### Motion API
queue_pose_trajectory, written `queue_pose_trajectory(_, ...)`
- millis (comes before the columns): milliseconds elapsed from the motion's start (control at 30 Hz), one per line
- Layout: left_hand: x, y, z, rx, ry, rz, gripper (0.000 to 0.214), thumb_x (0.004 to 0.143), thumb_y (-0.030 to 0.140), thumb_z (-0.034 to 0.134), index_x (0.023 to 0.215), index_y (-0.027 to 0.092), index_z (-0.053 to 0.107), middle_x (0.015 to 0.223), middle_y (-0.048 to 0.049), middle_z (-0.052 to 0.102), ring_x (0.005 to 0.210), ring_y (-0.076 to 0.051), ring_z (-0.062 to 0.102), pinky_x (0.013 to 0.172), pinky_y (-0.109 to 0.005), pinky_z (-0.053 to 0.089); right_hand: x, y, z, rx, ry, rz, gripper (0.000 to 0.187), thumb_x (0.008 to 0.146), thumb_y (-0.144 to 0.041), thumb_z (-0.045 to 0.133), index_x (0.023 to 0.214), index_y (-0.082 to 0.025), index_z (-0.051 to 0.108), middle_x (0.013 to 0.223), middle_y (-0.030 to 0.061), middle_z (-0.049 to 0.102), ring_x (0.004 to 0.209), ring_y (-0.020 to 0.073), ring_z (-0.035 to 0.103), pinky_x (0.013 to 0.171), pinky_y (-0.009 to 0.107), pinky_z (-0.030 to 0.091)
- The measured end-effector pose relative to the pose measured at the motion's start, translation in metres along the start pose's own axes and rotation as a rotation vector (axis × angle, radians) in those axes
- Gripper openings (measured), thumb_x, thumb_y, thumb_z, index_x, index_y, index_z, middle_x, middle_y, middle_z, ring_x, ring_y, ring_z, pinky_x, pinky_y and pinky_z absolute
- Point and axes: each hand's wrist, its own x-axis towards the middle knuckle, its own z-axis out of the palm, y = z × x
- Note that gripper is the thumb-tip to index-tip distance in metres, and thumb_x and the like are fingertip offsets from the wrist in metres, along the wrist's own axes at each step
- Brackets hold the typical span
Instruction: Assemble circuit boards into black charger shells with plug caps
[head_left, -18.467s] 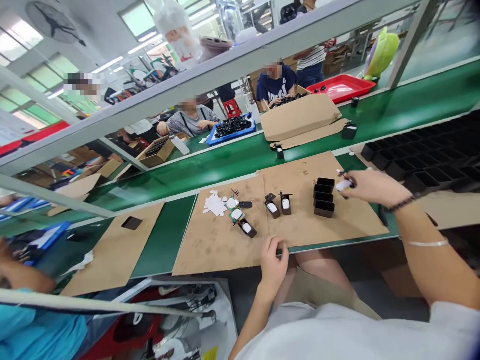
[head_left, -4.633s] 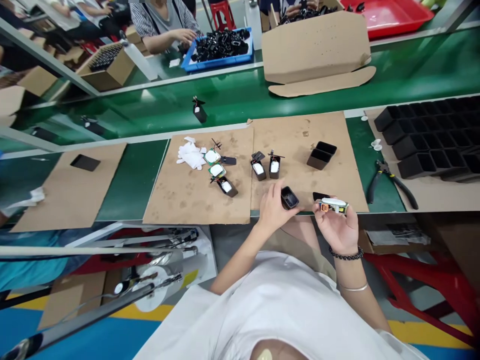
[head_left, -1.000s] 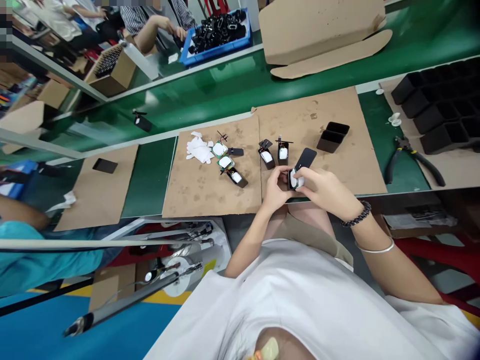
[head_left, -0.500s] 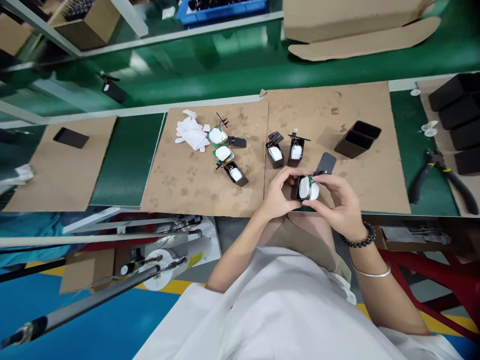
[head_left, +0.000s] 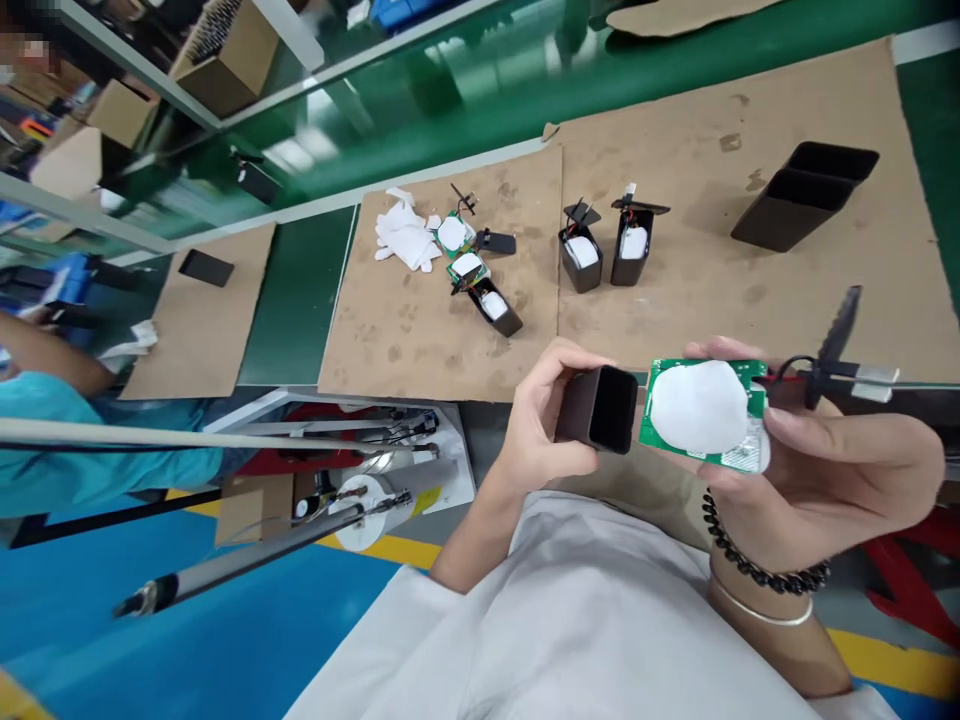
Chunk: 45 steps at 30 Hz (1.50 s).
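My left hand (head_left: 544, 415) grips an empty black plastic case (head_left: 598, 407), its open mouth turned toward me. My right hand (head_left: 840, 460) pinches a green circuit board (head_left: 705, 415) with a white pad stuck on its face; a black wire and a small black part trail off its right side. Board and case are close to the camera, side by side, the board just outside the case. Both are held in front of the near edge of the cardboard mat (head_left: 750, 270).
Two filled black cases (head_left: 607, 245) stand on the mat, with more boards and a case (head_left: 480, 275) and a pile of white pads (head_left: 405, 235) to their left. Empty black cases (head_left: 806, 195) lie far right. A green conveyor (head_left: 465, 110) runs behind. A blue-sleeved person (head_left: 67, 440) sits left.
The board has come out from the case's mouth; both hands have risen toward the camera and drawn slightly apart. The view has tilted closer to the bench.
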Motion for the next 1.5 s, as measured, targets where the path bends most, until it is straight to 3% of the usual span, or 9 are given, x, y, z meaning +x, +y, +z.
queue_pose_trajectory(100, -0.008, 0.008, 0.007, 0.101, 0.007, 0.088, 0.052, 0.06, 0.039, 0.087, 0.107, 0.023, 0.07, 0.098, -0.002, 0.056, 0.091, -0.018, 0.057, 0.079, -0.029, 0.044, -0.007, -0.012, 0.002, -0.055, -0.05, -0.119, 0.058, 0.059, -0.005, 0.089, 0.112, -0.021, 0.073, 0.114, 0.0111, 0.078, 0.106, 0.0385, 0.075, 0.086, 0.057, 0.066)
queue_pose_trajectory(400, -0.025, 0.028, 0.027, 0.221, -0.027, 0.215, 0.05, 0.066, 0.042, 0.082, 0.112, 0.024, 0.07, 0.102, -0.0031, 0.053, 0.096, -0.02, 0.055, 0.083, -0.033, 0.045, -0.018, -0.028, -0.009, -0.073, -0.106, -0.271, 0.052, 0.062, -0.012, 0.09, 0.109, -0.023, 0.071, 0.103, 0.0098, 0.08, 0.106, 0.0391, 0.075, 0.083, 0.056, 0.067)
queue_pose_trajectory(533, -0.029, 0.03, 0.035, 0.241, -0.046, 0.241, 0.049, 0.067, 0.043, 0.081, 0.112, 0.024, 0.07, 0.102, -0.0038, 0.055, 0.096, -0.021, 0.056, 0.085, -0.035, 0.046, -0.021, -0.032, -0.019, -0.021, -0.175, -0.261, 0.052, 0.066, -0.012, 0.088, 0.114, -0.022, 0.07, 0.086, 0.0051, 0.077, 0.112, 0.0367, 0.074, 0.09, 0.056, 0.065)
queue_pose_trajectory(700, -0.029, 0.029, 0.046, 0.264, -0.067, 0.284, 0.05, 0.067, 0.043, 0.083, 0.111, 0.026, 0.07, 0.1, -0.004, 0.055, 0.096, -0.022, 0.057, 0.083, -0.036, 0.047, -0.028, -0.036, -0.019, 0.048, -0.042, -0.212, 0.051, 0.062, -0.008, 0.089, 0.108, -0.021, 0.072, 0.109, 0.0111, 0.079, 0.112, 0.0389, 0.073, 0.086, 0.055, 0.066)
queue_pose_trajectory(867, -0.027, 0.03, 0.055, 0.31, -0.09, 0.3, 0.05, 0.068, 0.048, 0.082, 0.11, 0.026, 0.07, 0.099, -0.0042, 0.056, 0.095, -0.023, 0.057, 0.082, -0.038, 0.048, -0.028, -0.038, -0.027, 0.072, -0.076, -0.233, 0.049, 0.062, -0.008, 0.089, 0.107, -0.018, 0.072, 0.112, 0.0156, 0.078, 0.108, 0.0393, 0.075, 0.08, 0.051, 0.067)
queue_pose_trajectory(1000, -0.026, 0.028, 0.059, 0.327, -0.111, 0.291, 0.051, 0.069, 0.049, 0.081, 0.113, 0.026, 0.069, 0.101, -0.0043, 0.056, 0.095, -0.023, 0.058, 0.082, -0.039, 0.049, -0.031, -0.041, -0.036, 0.038, -0.035, -0.161, 0.045, 0.065, -0.012, 0.09, 0.105, -0.022, 0.073, 0.1, 0.0116, 0.079, 0.09, 0.0338, 0.079, 0.07, 0.047, 0.067)
queue_pose_trajectory(1167, -0.026, 0.026, 0.064, 0.342, -0.106, 0.303, 0.048, 0.07, 0.047, 0.08, 0.113, 0.027, 0.069, 0.102, -0.0045, 0.058, 0.095, -0.023, 0.058, 0.081, -0.04, 0.049, -0.037, -0.041, -0.042, -0.007, -0.007, -0.146, 0.044, 0.064, -0.015, 0.091, 0.104, -0.023, 0.075, 0.091, 0.0083, 0.078, 0.078, 0.0273, 0.077, 0.074, 0.042, 0.066)
queue_pose_trajectory(1333, -0.025, 0.024, 0.066, 0.339, -0.119, 0.308, 0.049, 0.069, 0.044, 0.082, 0.113, 0.027, 0.068, 0.103, -0.0047, 0.059, 0.096, -0.023, 0.059, 0.084, -0.041, 0.051, -0.041, -0.043, -0.044, -0.048, 0.023, -0.081, 0.038, 0.068, -0.02, 0.09, 0.102, -0.027, 0.074, 0.088, 0.0052, 0.076, 0.061, 0.0204, 0.071, 0.055, 0.034, 0.061)
queue_pose_trajectory(1500, -0.025, 0.018, 0.064, 0.312, -0.133, 0.325, 0.051, 0.069, 0.043, 0.081, 0.116, 0.027, 0.068, 0.107, -0.0053, 0.059, 0.099, -0.024, 0.059, 0.086, -0.041, 0.051, -0.04, -0.047, -0.045, -0.057, -0.016, -0.063, 0.039, 0.066, -0.014, 0.089, 0.1, -0.028, 0.073, 0.087, 0.0042, 0.076, 0.075, 0.0262, 0.076, 0.071, 0.044, 0.065)
